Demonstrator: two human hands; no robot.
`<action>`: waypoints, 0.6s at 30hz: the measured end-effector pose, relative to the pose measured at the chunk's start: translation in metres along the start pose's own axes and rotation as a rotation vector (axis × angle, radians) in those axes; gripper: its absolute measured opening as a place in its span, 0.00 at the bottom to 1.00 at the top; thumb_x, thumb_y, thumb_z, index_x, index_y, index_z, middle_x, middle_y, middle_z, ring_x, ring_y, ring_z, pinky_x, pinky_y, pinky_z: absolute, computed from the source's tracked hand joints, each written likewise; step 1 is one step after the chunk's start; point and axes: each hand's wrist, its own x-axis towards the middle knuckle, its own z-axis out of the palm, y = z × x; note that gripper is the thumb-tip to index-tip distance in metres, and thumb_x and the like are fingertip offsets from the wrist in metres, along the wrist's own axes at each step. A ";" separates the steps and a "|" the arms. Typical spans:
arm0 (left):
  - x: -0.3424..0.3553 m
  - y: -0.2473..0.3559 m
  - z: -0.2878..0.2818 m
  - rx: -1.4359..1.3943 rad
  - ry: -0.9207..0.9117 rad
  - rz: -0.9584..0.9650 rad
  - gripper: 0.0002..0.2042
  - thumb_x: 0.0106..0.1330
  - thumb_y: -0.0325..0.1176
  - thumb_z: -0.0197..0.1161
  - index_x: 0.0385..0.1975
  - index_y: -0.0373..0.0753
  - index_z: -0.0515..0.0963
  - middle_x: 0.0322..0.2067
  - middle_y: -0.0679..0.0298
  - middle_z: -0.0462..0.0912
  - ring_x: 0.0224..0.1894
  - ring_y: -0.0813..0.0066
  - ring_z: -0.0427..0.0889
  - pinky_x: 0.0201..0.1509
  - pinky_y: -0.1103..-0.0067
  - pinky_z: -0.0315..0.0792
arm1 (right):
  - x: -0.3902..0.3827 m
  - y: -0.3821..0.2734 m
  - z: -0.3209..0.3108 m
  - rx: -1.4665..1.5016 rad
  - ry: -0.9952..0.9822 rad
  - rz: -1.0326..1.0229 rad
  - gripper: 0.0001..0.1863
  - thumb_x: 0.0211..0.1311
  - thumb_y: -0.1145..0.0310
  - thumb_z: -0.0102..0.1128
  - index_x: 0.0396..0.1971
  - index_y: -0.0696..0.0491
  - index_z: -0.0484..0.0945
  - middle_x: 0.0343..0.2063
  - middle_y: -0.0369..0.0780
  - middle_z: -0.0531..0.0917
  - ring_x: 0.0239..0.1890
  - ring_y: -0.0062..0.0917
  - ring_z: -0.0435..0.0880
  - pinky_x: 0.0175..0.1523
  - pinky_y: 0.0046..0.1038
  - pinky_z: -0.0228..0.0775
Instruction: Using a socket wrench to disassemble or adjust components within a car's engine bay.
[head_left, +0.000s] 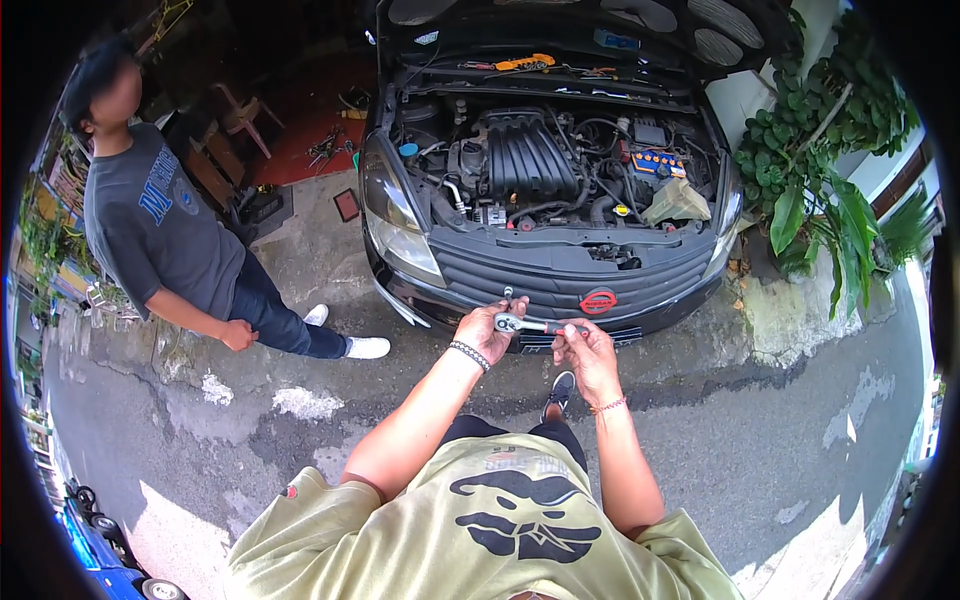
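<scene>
A ratchet wrench [532, 326] lies level between my two hands, in front of the car's grille. My left hand [484, 332] is closed around its round silver head, where a short metal piece [508, 293] sticks up past my fingers. My right hand [590, 358] pinches the dark and red grip at the other end. Beyond my hands stands a dark car [470, 270] with its hood raised. Its engine bay shows a black ribbed engine cover [530, 155] and a battery [657, 163] with a blue and orange top.
At the left a person [175, 220] in a grey shirt stands facing the car. An orange tool [524, 62] and other small tools lie along the engine bay's back edge. Leafy plants [810, 170] grow close on the right. A plastic chair [243, 118] stands behind, on the left.
</scene>
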 end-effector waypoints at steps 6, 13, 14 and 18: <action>-0.004 -0.004 0.002 -0.081 -0.038 -0.079 0.09 0.72 0.19 0.42 0.48 0.20 0.60 0.51 0.39 0.72 0.52 0.54 0.79 0.57 0.71 0.80 | 0.002 -0.005 -0.005 0.038 0.065 -0.018 0.11 0.68 0.64 0.58 0.36 0.59 0.76 0.24 0.38 0.81 0.22 0.20 0.79 0.28 0.23 0.72; -0.022 -0.029 0.018 0.146 -0.140 0.139 0.27 0.72 0.18 0.41 0.69 0.37 0.43 0.52 0.40 0.69 0.60 0.48 0.73 0.62 0.64 0.76 | 0.004 0.018 0.005 0.213 0.112 -0.080 0.13 0.70 0.61 0.56 0.44 0.55 0.76 0.36 0.36 0.81 0.28 0.17 0.79 0.34 0.22 0.72; -0.022 -0.037 0.021 0.236 -0.205 0.169 0.30 0.72 0.19 0.42 0.71 0.40 0.40 0.50 0.45 0.70 0.60 0.48 0.73 0.60 0.66 0.77 | 0.003 0.028 0.006 0.184 0.064 0.005 0.15 0.71 0.60 0.54 0.49 0.54 0.74 0.41 0.35 0.80 0.33 0.18 0.81 0.38 0.23 0.74; -0.008 -0.068 0.021 0.731 -0.227 0.338 0.22 0.69 0.16 0.48 0.63 0.32 0.59 0.42 0.54 0.81 0.54 0.64 0.79 0.55 0.75 0.78 | -0.003 0.061 -0.008 0.447 -0.057 0.003 0.16 0.73 0.61 0.49 0.50 0.56 0.72 0.41 0.37 0.80 0.40 0.23 0.84 0.43 0.27 0.78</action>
